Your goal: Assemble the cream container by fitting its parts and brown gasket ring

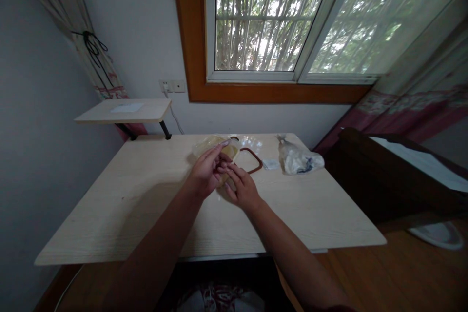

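My left hand [206, 170] and my right hand [241, 187] meet over a translucent plastic food container [215, 147] with a yellowish tint. The left fingers wrap over its near side, and the right fingertips press against its edge. Part of the container is hidden behind my hands. Just right of my fingers, a brown rubber gasket loop [253, 160] lies on the tabletop, untouched. Behind it is a clear plastic piece [250, 143]. Farther right are a small white packet [271, 164] and a clear plastic bag [300, 159] with white contents.
The pale wood-grain table [146, 219] has its front edge close to me. Behind it, a small wall shelf [122, 111] sits beneath a power socket [171, 86]. Dark furniture [387, 180] stands to the right, and a window [256, 19] is above the table.
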### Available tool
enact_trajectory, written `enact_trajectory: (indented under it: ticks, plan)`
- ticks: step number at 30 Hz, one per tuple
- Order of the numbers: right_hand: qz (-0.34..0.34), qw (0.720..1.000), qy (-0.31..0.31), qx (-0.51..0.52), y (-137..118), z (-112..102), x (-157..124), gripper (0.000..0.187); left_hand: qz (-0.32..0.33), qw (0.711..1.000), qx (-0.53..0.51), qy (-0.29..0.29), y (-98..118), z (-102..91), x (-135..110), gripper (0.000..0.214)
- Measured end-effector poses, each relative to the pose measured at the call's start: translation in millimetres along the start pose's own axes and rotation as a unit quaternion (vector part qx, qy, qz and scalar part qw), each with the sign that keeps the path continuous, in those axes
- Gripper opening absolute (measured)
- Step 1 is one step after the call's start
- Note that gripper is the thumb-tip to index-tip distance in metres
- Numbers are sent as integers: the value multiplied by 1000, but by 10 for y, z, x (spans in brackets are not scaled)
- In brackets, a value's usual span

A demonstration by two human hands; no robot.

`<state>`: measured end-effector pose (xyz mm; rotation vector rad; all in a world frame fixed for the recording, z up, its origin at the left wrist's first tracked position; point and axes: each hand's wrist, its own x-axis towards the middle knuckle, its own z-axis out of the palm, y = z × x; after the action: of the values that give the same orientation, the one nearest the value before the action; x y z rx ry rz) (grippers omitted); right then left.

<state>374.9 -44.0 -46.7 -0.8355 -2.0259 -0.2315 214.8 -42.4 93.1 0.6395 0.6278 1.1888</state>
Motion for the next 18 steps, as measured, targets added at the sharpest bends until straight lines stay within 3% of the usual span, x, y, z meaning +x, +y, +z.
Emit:
enact_trajectory:
  ticks: [8,18]
  plan:
    - [-2,1000,-5,-24,-20,-38,10,72,110,993,-50,-10,471,-25,43,19]
    - [30,999,-2,-34,-5,-22,14,74,244,963,-112,0,1081,-285,-261,10]
